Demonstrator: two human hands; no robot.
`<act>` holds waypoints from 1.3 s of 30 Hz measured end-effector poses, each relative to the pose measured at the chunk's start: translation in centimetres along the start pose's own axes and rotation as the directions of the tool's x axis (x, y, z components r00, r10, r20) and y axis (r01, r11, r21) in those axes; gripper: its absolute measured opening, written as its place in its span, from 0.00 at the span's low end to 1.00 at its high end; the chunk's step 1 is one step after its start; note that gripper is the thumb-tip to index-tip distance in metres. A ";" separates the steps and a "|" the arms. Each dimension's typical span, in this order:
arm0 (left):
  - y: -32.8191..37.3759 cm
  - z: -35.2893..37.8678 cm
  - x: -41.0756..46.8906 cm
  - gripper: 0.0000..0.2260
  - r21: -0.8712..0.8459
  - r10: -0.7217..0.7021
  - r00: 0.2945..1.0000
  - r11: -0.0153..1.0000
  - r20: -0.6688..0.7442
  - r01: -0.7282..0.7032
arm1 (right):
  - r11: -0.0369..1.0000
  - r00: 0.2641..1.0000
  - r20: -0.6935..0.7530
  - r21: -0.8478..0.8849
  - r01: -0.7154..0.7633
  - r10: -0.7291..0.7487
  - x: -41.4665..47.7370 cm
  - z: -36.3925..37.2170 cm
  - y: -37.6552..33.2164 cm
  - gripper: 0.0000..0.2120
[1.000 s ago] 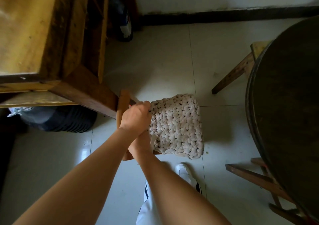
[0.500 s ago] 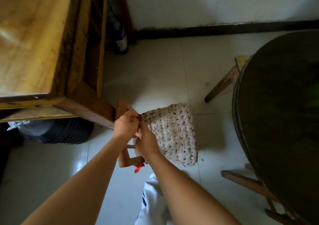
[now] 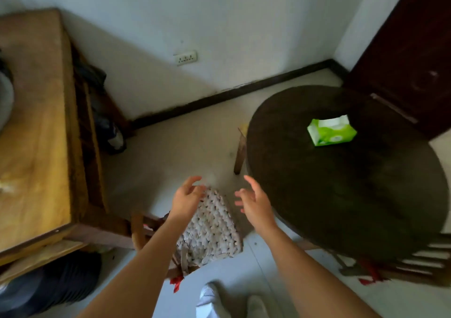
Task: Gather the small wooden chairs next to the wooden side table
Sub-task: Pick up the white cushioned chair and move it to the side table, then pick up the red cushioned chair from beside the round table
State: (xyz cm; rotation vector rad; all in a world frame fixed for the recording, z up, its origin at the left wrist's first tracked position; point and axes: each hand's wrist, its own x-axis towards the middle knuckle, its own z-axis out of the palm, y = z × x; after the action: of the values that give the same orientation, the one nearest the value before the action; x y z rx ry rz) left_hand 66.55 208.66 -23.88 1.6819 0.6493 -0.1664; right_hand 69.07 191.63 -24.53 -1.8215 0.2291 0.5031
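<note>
Pale tiled floor [image 3: 170, 161], corner of room. Small wooden chair [image 3: 210, 229], woven seat, now stands beside wooden side table [image 3: 34, 127]. Left hand [image 3: 186, 199], right hand [image 3: 255, 201] have let go: empty, fingers spread above it. One chair placed. Beyond: another chair leg [image 3: 240, 154] under round table [image 3: 341, 183].

A white wall [image 3: 219, 12] with a socket [image 3: 186, 57] meets a pale tiled floor [image 3: 175, 151] at a dark skirting board [image 3: 234, 93]. A dark door [image 3: 410, 56] stands in the right corner beside a round dark table [image 3: 353, 195].
</note>
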 end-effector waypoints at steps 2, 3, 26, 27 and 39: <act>1.8 2.3 -1.0 0.14 -0.005 0.020 0.998 1.000 0.055 -0.020 | 0.997 0.998 -0.064 0.077 -0.011 0.016 -1.3 -3.7 -0.4 0.21; 2.6 3.5 -1.7 0.14 0.016 0.036 0.995 0.999 0.088 -0.037 | 0.993 0.995 -0.099 0.117 -0.009 0.021 -2.1 -5.7 -0.5 0.21; 6.0 42.7 -25.1 0.13 0.124 0.116 0.791 0.964 0.601 -0.235 | 0.881 0.796 -0.563 0.467 0.083 0.223 -25.9 -43.2 16.3 0.22; 6.0 43.9 -25.7 0.13 0.131 0.113 0.777 0.961 0.619 -0.244 | 0.882 0.787 -0.572 0.465 0.080 0.231 -26.4 -44.2 16.9 0.21; 5.0 59.3 -23.9 0.09 0.268 0.038 0.664 0.896 0.747 -0.353 | 0.848 0.727 -0.615 0.523 0.086 0.305 -23.4 -54.5 22.4 0.22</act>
State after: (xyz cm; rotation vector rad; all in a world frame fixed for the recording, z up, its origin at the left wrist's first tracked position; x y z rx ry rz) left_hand 63.61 144.62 -22.14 1.8578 -0.2089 -0.8174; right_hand 51.34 130.91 -20.63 -1.3706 0.9090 -0.1867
